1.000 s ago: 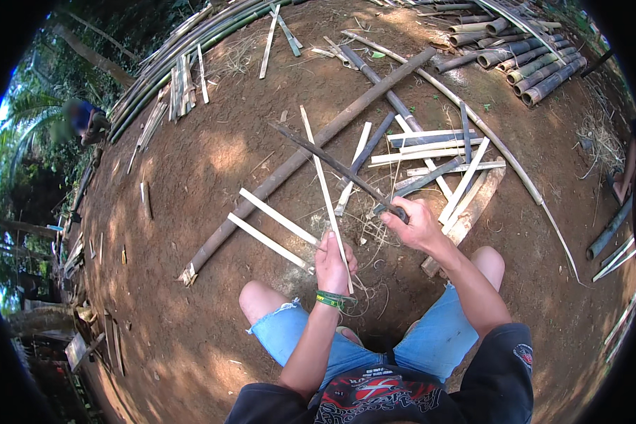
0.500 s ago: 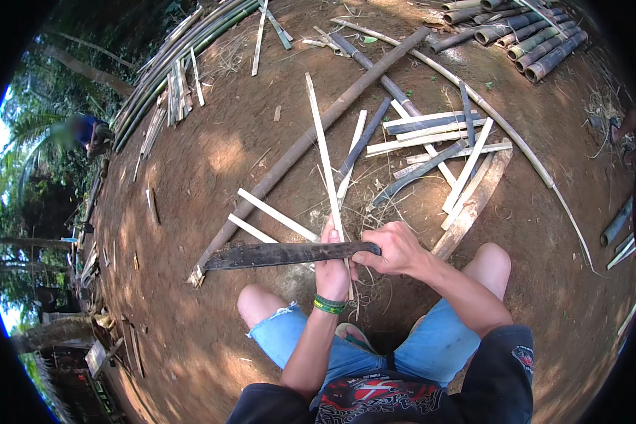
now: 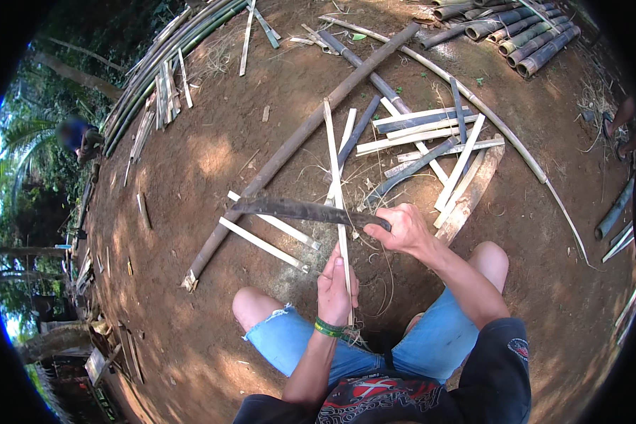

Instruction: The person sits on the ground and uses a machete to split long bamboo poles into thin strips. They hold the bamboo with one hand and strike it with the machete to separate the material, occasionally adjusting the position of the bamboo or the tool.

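My left hand (image 3: 337, 291) is closed around the near end of a long pale bamboo strip (image 3: 334, 166), which points away from me. The strip's far end lies over a bamboo pole on the ground. In my right hand (image 3: 404, 230) is the handle of a dark machete (image 3: 290, 209). Its long blade reaches to the left and lies across the strip, beyond my left hand. Below the blade two short pale bamboo strips (image 3: 263, 244) lie on the ground, left of my hands. Thin curled shavings (image 3: 381, 283) lie between my knees.
A thick brown bamboo pole (image 3: 300, 152) runs diagonally ahead. To the right is a heap of split bamboo pieces (image 3: 424, 134) beside a wide pale slab (image 3: 473, 187). Cut bamboo tubes (image 3: 530, 42) are stacked far right. Long green poles (image 3: 148, 81) lie far left, near another person (image 3: 81, 138).
The machete has moved away from me along the strip, its blade tilting. My left hand has come nearer to my body, and the strip's far end has dropped toward the pole.
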The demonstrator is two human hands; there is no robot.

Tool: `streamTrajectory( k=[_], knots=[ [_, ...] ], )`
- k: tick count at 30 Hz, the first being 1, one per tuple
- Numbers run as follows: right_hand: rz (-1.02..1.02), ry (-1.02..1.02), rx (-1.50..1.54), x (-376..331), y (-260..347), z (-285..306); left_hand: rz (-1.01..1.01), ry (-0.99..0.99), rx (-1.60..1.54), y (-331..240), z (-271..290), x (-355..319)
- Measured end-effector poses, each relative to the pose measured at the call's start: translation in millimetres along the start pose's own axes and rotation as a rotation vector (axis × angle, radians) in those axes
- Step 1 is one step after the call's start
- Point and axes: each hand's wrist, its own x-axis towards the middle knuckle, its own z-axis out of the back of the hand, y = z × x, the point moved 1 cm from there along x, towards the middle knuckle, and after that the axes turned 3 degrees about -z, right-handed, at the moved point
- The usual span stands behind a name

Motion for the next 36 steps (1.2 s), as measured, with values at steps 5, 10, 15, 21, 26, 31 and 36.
streamTrajectory(
  k=[5, 10, 15, 21, 26, 31, 36],
  knots=[
    [-0.12, 0.047, -0.039, 8, -19, -5, 0.005, 0.025, 0.13, 3, 23, -12],
    [0.103, 0.195, -0.034, -16, 22, -28, 0.086, -0.054, 0.104, 11, 37, 2],
    [0.075, 0.086, -0.01, -20, -1, -41, 0.069, 0.059, 0.108, 5, 32, -31],
    [0.068, 0.091, -0.048, -6, -11, -29, 0.076, 0.01, 0.079, 5, 43, -22],
    [-0.471, -0.215, -0.079, 31, -102, 13, 0.14, 0.193, 0.011, 11, 67, -62],
    [-0.445, -0.199, 0.077, 15, -64, 9, 0.294, 0.112, -0.342, 9, 64, -34],
    [-0.13, 0.201, 0.025, -15, 20, -23, 0.255, 0.081, -0.352, 16, 50, 3]
  ],
)
